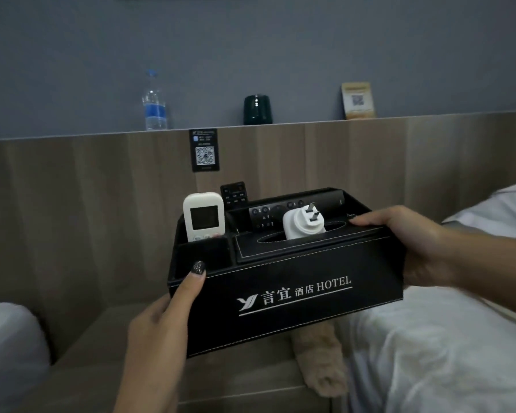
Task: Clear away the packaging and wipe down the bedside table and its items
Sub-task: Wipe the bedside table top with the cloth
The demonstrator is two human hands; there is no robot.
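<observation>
While both hands, left hand and right hand, grip the organiser clear, we judge the bedside table beneath is exposed for wiping.

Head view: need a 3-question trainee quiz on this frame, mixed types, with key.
1. True or false: the black hotel organizer box rests on the bedside table.
2. Which item stands upright in the box's left compartment? A) water bottle B) white remote C) QR card
3. Fill in: the white plug adapter sits in the tissue ____ on the box's top.

Key:
1. False. The left hand and right hand hold it up in the air, above the tan cloth.
2. B, the white remote. The water bottle and QR card stand on the headboard ledge.
3. Slot.
</observation>
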